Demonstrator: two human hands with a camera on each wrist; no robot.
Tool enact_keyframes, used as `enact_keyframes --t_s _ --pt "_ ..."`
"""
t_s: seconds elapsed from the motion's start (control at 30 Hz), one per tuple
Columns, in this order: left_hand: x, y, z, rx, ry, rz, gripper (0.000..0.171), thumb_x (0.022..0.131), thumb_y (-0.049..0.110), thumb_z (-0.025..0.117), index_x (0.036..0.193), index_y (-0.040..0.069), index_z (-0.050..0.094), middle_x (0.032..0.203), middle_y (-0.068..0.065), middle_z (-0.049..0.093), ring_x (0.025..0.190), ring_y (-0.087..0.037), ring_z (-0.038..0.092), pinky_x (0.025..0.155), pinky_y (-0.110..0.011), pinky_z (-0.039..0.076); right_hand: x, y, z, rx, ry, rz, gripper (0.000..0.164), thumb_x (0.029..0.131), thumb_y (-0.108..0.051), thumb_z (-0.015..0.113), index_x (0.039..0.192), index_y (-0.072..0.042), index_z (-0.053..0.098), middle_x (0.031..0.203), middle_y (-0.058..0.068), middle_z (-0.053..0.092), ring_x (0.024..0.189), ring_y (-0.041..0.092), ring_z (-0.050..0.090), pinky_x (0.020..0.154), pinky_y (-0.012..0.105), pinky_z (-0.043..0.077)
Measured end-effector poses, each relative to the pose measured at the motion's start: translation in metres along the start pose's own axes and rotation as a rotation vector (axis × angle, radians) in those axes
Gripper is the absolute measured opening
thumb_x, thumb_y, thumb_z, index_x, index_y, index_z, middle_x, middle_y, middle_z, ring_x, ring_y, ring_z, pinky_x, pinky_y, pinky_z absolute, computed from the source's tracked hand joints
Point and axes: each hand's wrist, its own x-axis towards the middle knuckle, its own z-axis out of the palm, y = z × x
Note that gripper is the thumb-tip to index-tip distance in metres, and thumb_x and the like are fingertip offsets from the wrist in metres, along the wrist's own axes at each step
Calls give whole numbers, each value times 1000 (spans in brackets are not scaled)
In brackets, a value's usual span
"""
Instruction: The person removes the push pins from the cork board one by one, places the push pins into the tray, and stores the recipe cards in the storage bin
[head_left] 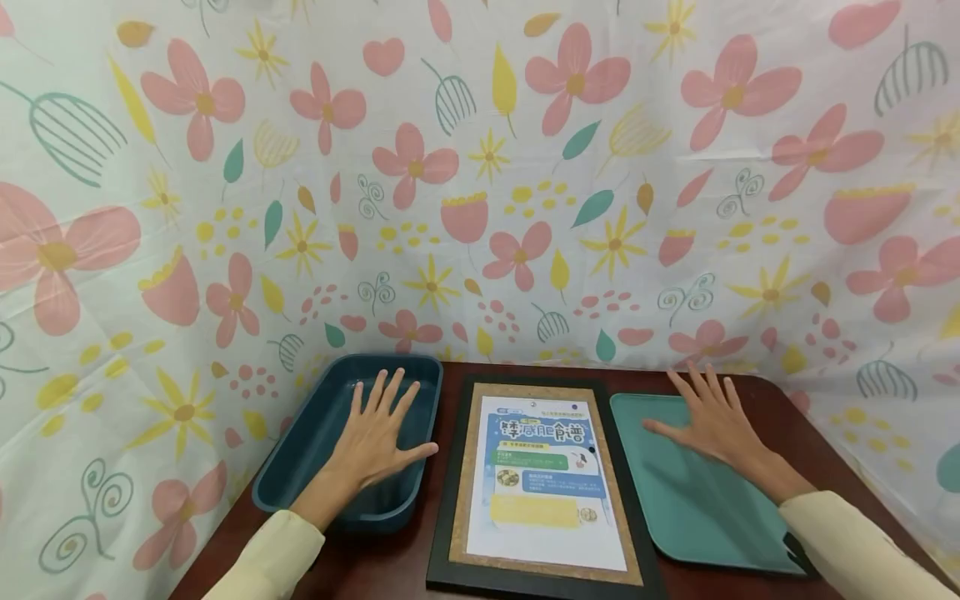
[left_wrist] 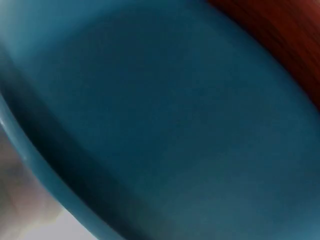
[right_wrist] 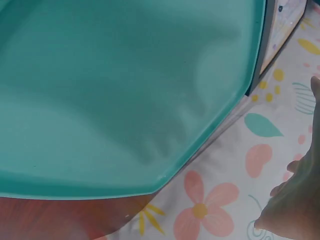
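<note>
My left hand (head_left: 375,440) is spread over a deep dark-blue bin (head_left: 300,467), fingers straight and holding nothing. In the left wrist view the bin's inside (left_wrist: 160,110) fills most of the picture. My right hand (head_left: 716,423) hovers with fingers spread above a flat green tray (head_left: 697,508). The right wrist view shows the tray's surface (right_wrist: 100,125) bearing the hand's shadow, and part of the right hand (right_wrist: 295,200) at the right edge. Between the hands lies a black-framed cork board (head_left: 459,500) with a printed sheet (head_left: 547,542) on it.
A dark red-brown table (head_left: 375,567) carries the bin, board and tray side by side. A white curtain (head_left: 465,83) with pink flowers, yellow flowers and leaves hangs behind the table and along its sides.
</note>
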Motion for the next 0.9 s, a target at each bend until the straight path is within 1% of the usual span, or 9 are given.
enact_keyframes --t_s 0.17,0.2,0.33,0.43,0.5,0.6,0.7,0.83,0.9 --pt "8 6 -1 -28 -7 2 107 87 86 51 167 20 26 174 -13 12 160 -37 6 122 -67 9 9 -6 -3 1 -13 -1 110 82 -65 77 157 5 37 164 38 18 154 55 3 121 67 -7" --pt "9 7 -1 -34 -12 2 107 87 86 51 167 20 25 174 -13 12 160 -36 6 122 -67 9 11 -9 -4 1 -14 -3 111 82 -65 77 157 5 37 164 38 19 154 55 3 121 67 -6" --pt "13 12 1 -52 -1 9 107 86 86 52 166 18 28 173 -14 14 160 -37 8 122 -68 11 18 -17 -5 3 -19 -10 111 82 -65 77 158 5 36 163 38 21 154 55 5 121 69 -4" --pt "13 16 2 -63 1 15 107 86 86 54 166 18 30 173 -13 15 159 -38 10 121 -68 14 21 -22 -4 15 -39 -4 110 84 -65 75 159 5 34 163 38 20 153 56 6 121 69 -5" --pt "12 19 2 -73 -13 16 107 86 86 53 166 18 29 173 -13 15 159 -38 10 121 -68 13 22 -24 -2 22 -54 3 111 84 -66 75 159 4 33 164 37 19 153 57 5 120 69 -5" --pt "11 22 3 -75 -27 23 107 87 86 53 166 19 27 173 -14 17 158 -39 14 121 -68 14 22 -26 1 18 -64 7 111 84 -65 75 160 3 32 164 37 18 153 57 5 120 69 -4" --pt "11 25 3 -81 -53 24 106 87 85 52 167 21 24 173 -13 13 159 -39 12 122 -67 14 23 -28 2 17 -71 10 112 83 -65 76 161 3 32 165 37 18 153 58 5 120 70 -3" --pt "10 30 3 -96 -92 24 105 89 84 52 168 22 20 174 -10 7 160 -35 5 123 -66 12 24 -33 3 19 -84 15 112 83 -66 75 161 2 31 165 36 17 152 58 6 120 70 -1" --pt "11 33 3 -100 -97 30 105 89 83 52 168 22 20 174 -10 7 160 -35 4 123 -65 13 24 -34 4 19 -90 16 112 84 -66 75 161 2 31 165 36 17 152 58 7 120 70 0"
